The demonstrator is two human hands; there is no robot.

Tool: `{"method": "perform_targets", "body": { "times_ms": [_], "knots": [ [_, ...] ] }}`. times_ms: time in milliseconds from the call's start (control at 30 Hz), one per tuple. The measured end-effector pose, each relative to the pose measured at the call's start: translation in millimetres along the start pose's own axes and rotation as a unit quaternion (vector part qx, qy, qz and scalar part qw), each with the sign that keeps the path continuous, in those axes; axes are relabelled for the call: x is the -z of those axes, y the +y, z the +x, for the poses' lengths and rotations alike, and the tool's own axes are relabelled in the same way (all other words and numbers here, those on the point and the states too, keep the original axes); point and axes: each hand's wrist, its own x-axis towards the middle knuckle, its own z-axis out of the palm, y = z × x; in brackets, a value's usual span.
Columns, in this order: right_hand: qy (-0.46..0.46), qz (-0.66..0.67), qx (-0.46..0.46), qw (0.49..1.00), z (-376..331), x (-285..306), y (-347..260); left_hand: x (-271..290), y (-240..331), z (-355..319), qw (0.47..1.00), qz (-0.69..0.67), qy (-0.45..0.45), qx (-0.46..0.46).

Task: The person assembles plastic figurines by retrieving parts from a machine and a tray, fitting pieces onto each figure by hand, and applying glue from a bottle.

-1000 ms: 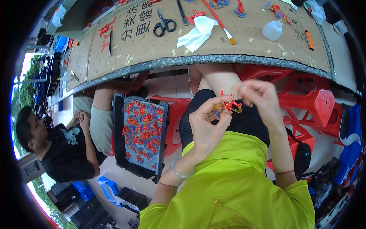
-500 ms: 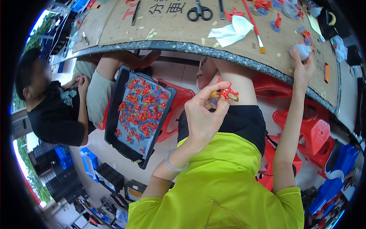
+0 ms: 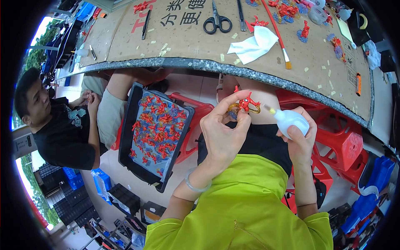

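- Left hand [image 3: 223,133]: fingers pinched on a small red figurine [image 3: 246,103], held above the lap; best kept steady.
- Right hand [image 3: 298,139]: wrapped around a white squeeze bottle [image 3: 289,120], nozzle just beside the figurine; a light squeeze suits.
- Black tray [image 3: 125,137] of red figurines: left, on a red stool.
- Scissors [image 3: 216,21]: on the bench beyond.

This is a small handcraft workshop, not a home. The worktop [image 3: 258,75] is covered with brown cardboard and carries scissors [image 3: 216,21], a paintbrush [image 3: 280,37], a white cloth [image 3: 253,43] and small red figures [image 3: 305,30]. A black tray [image 3: 155,133] full of the same red figures stands beside red plastic stools [image 3: 333,137]. Stacked black crates [image 3: 121,200] lie on the floor, and another person [image 3: 62,125] sits near.
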Motion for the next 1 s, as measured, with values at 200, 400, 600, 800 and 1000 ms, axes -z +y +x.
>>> {"method": "perform_targets", "body": {
  "times_ms": [200, 400, 600, 800, 1000],
  "knots": [
    [0.026, -0.011, 0.025, 0.999, -3.5, -4.4, 2.0, 0.1, -3.1, 1.1, 0.998, 0.047, 0.009, -0.051],
    [0.037, -0.093, 0.051, 0.994, -5.5, -9.3, -1.7, 1.0, -2.9, 0.0, 0.994, 0.081, 0.012, -0.069],
    [0.030, -0.115, 0.067, 0.991, -6.5, -9.6, -3.2, 0.8, -4.5, -0.9, 0.993, 0.083, 0.011, -0.080],
    [0.035, -0.113, 0.057, 0.991, -7.2, -9.7, -2.2, 1.3, -2.2, -2.2, 0.991, 0.101, 0.011, -0.082],
    [0.030, -0.126, 0.070, 0.989, -6.7, -10.6, -2.7, 1.9, -5.7, -1.7, 0.992, 0.095, 0.016, -0.088]
  ]
}}
